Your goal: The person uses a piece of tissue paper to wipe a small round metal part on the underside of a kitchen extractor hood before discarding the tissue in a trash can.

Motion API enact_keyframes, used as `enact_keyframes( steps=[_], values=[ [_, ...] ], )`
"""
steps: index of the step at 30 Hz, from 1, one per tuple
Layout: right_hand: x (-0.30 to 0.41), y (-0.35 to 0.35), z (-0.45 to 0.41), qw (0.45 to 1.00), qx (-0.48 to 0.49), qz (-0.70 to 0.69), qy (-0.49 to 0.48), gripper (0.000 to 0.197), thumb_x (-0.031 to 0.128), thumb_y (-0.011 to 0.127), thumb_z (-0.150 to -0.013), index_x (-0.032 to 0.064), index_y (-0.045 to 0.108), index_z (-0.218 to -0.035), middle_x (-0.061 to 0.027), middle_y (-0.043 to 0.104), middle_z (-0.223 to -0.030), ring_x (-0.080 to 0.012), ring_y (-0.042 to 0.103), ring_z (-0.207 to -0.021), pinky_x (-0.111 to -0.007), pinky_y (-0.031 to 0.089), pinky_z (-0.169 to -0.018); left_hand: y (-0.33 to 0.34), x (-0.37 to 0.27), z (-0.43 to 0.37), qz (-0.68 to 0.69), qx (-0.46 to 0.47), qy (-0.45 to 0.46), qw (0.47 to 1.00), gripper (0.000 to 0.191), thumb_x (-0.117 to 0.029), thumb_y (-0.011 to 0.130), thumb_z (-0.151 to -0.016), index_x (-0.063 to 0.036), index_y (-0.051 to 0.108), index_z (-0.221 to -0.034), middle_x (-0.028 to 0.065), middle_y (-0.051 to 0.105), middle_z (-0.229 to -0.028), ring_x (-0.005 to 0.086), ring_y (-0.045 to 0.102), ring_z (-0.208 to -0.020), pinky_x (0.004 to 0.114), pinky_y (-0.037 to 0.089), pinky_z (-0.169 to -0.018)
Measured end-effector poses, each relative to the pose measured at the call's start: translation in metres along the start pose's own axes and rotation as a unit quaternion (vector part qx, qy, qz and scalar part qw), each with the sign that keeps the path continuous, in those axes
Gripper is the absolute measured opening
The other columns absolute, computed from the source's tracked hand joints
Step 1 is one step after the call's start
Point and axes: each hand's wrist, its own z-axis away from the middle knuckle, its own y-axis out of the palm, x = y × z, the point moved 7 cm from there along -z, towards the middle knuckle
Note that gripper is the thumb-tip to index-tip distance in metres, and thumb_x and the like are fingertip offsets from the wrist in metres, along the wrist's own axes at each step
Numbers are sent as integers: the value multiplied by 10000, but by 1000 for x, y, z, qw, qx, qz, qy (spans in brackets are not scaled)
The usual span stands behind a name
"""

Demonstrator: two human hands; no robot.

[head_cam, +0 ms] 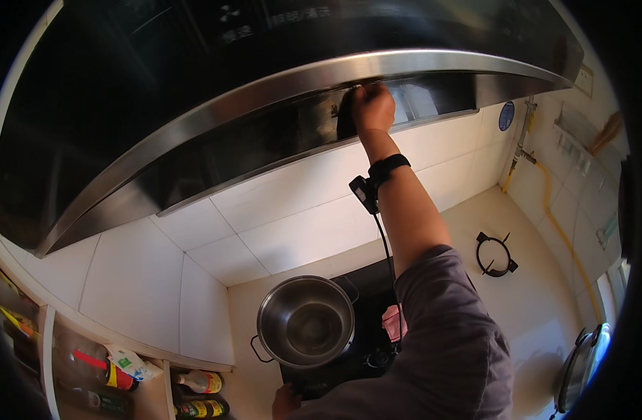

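My right hand point(374, 107) is raised, its fingers curled against the dark underside panel point(258, 139) of a range hood point(321, 73), just below the steel rim. Whether it holds anything is hidden by the fingers. On that wrist sits a black strap with a small cabled device point(364, 193). Only part of my left hand point(286, 402) shows, low in the picture by the front of a black cooktop point(365, 294); its fingers are mostly hidden. Between the hands, a stainless steel pot point(306, 321) with two loop handles stands on the cooktop.
A pink cloth point(392, 323) lies on the cooktop near a control knob point(377, 358). On the counter to the right is a black pan support point(497, 256). A yellow gas hose point(562, 231) runs down the wall. Shelves at left hold bottles point(200, 381). A lid point(581, 367) stands at right.
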Motion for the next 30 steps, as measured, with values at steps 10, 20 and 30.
enact_keyframes(
  steps=[10, 20, 30],
  values=[
    [8, 3, 30, 994, 55, -9, -94, 171, 203, 631, -818, 35, 662, -824, -208, 670, -811, -403, 644, -820, -444, 516, -729, 1, -14, 16, -172, 3, 48, 984, 396, -286, 538, -956, -115, 497, -1310, 103, 547, -1149, 210, 558, -984, 342, 513, -809],
    [22, 22, 51, 997, 77, -22, -6, 232, 275, 661, -815, 46, 689, -833, -205, 678, -809, -400, 652, -839, -439, 517, -747, -40, 59, -2, 28, -28, -76, 996, 440, -374, 518, -959, -102, 501, -1305, 108, 564, -1127, 219, 567, -946, 356, 510, -814],
    [22, 18, 33, 998, 41, 20, 52, 238, 342, 695, -811, 106, 694, -845, -145, 697, -898, -364, 653, -885, -454, 515, -762, 13, -102, 53, -313, -50, 173, 932, 454, -198, 669, -840, -35, 529, -1239, 206, 597, -1073, 298, 601, -1004, 413, 502, -796]
  ],
)
